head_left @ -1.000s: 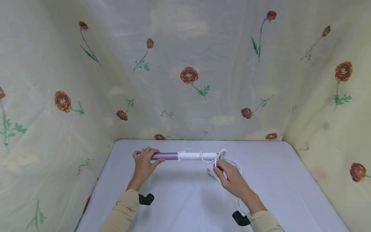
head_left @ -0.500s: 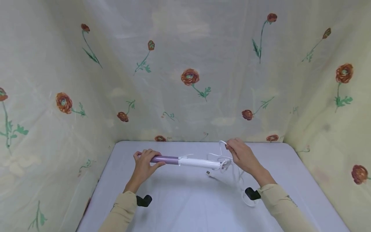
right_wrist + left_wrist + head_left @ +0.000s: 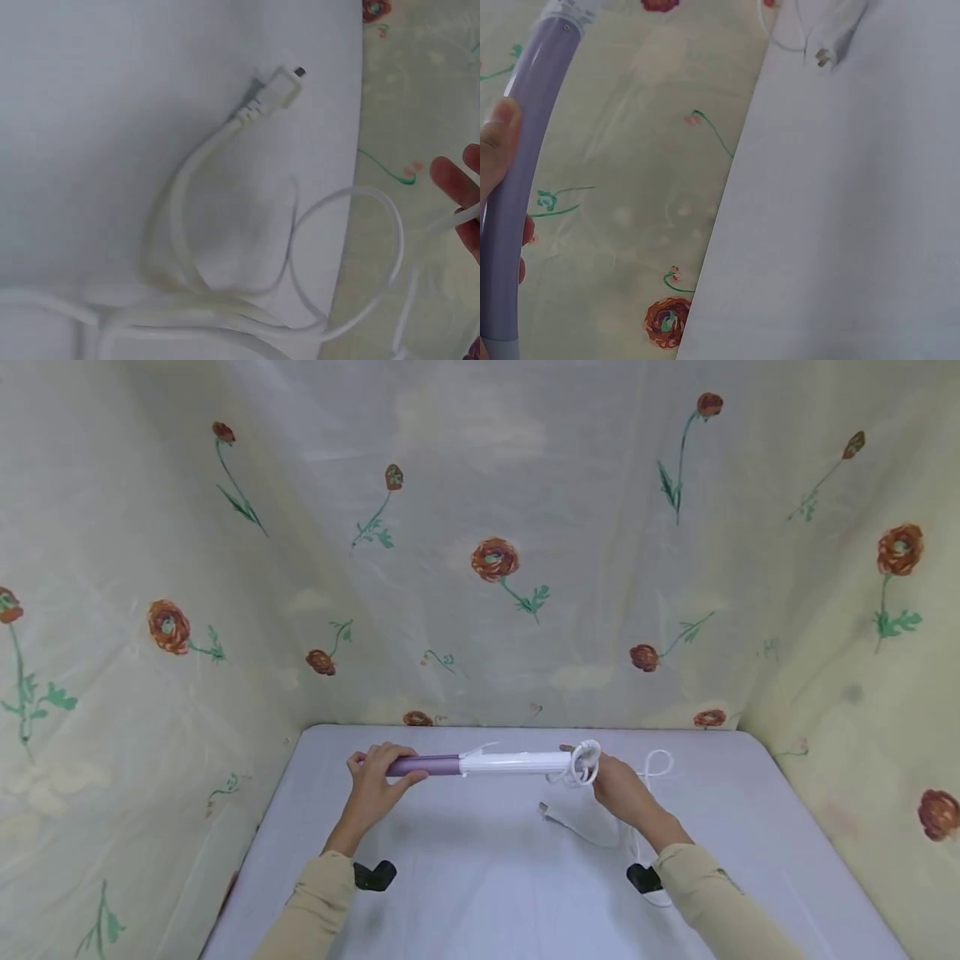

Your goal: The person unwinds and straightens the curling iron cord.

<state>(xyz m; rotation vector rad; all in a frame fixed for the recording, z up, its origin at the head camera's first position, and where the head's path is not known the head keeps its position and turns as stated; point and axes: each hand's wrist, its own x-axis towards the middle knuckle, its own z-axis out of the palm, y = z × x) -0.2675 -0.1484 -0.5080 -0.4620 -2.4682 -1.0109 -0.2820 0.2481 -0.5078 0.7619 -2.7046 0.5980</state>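
A curling iron point(image 3: 517, 763) with a purple barrel and a white handle is held level above the white table in the head view. My left hand point(image 3: 377, 781) grips the purple barrel, thumb in front and fingers over the top. In the left wrist view the barrel point(image 3: 525, 150) runs up to the white handle. White cord point(image 3: 585, 763) loops around the handle's right end. Just behind these loops, my right hand point(image 3: 628, 789) pinches the cord, its fingertips partly hidden. The right wrist view shows those fingers point(image 3: 454, 180) at its right edge with the cord between them.
The cord's plug point(image 3: 545, 810) lies on the white table point(image 3: 465, 893) below the handle, and slack cord point(image 3: 382, 277) trails near it. A flowered cloth point(image 3: 495, 635) hangs around the back and sides. Black wrist pieces point(image 3: 375, 876) sit at both sleeves.
My right hand lifted the cord up and to the right, then came back down behind the handle's end. The cord loops there have shifted. The left hand keeps its grip on the curling iron.
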